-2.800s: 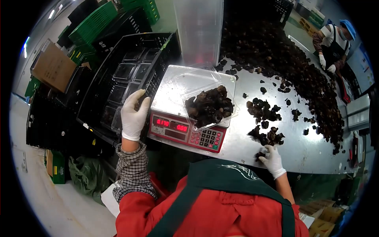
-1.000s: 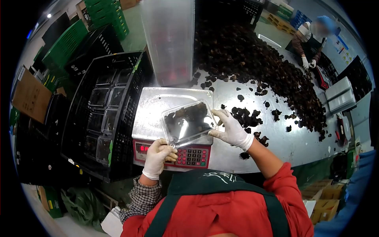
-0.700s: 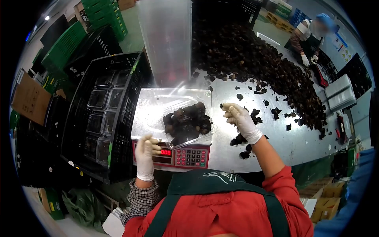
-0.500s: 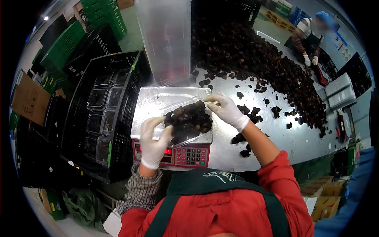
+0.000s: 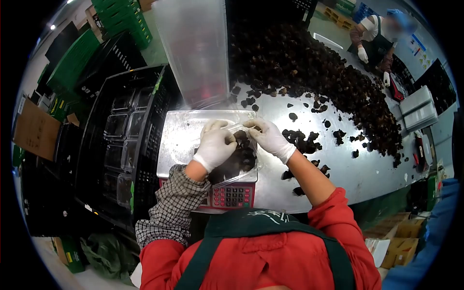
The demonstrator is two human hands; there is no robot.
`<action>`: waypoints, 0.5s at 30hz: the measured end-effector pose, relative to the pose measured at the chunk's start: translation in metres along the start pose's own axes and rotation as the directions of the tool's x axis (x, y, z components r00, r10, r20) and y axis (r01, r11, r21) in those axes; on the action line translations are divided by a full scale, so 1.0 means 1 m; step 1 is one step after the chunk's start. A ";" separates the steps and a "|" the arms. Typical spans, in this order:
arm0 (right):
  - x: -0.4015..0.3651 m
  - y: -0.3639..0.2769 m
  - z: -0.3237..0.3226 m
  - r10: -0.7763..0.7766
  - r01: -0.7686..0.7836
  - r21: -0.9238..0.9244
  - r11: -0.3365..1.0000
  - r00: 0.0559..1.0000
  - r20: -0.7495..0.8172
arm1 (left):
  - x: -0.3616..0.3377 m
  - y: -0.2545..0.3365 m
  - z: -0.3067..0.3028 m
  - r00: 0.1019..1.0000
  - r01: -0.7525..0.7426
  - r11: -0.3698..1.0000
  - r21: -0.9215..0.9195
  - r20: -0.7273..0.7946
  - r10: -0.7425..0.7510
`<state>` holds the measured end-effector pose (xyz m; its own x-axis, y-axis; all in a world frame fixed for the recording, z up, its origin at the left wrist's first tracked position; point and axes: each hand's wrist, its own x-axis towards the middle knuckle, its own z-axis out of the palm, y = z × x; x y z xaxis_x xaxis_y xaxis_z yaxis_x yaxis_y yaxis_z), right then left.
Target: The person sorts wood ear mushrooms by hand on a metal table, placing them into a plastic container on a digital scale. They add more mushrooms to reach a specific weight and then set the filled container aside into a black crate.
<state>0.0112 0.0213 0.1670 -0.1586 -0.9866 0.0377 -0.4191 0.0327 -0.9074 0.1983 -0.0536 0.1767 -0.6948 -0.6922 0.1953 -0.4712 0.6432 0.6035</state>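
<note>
Silver metal table (image 5: pixel 362 179): white-gloved left hand (image 5: pixel 215 147) and right hand (image 5: pixel 271 141), fingers half-curled over clear plastic box (image 5: pixel 231 181); grip, I cannot tell. White lettering (image 5: pixel 271 216) on dark-green apron (image 5: pixel 227 223): illegible.

Tabletop (image 5: pixel 357 176): smooth, glossy metal. Scale pan (image 5: pixel 178 140), centre: shiny metal. Container (image 5: pixel 236 180), centre: clear, glossy plastic. Dark pieces (image 5: pixel 309 63), upper right: rough. Crate (image 5: pixel 149 140), left: black plastic. Box (image 5: pixel 36 128), far left: cardboard. Sleeve (image 5: pixel 174 203): cloth.

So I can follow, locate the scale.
In the head view, the scale is just left of centre, under the plastic box, right of the black crate.
</note>
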 end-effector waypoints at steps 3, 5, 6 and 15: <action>-0.005 -0.002 -0.005 -0.113 0.110 -0.060 0.992 0.992 -0.049 | -0.007 -0.003 -0.018 0.995 0.094 0.972 -0.214 0.041 -0.088; -0.006 -0.007 -0.005 -0.212 0.207 -0.084 0.975 0.976 -0.053 | -0.008 -0.005 -0.025 0.987 0.151 0.937 -0.315 0.103 -0.125; -0.006 -0.013 -0.005 -0.269 0.263 -0.110 0.959 0.962 -0.043 | -0.009 -0.004 -0.028 0.981 0.184 0.905 -0.384 0.123 -0.147; -0.011 -0.041 0.009 -0.151 0.115 0.231 0.966 0.978 0.145 | -0.009 0.006 -0.040 0.974 0.227 0.597 -0.770 0.193 -0.122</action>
<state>0.0378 0.0296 0.2001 0.0380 -0.9928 0.1133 -0.2169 -0.1189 -0.9689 0.2235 -0.0565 0.2089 -0.7237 -0.6894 -0.0324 -0.0209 -0.0251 0.9995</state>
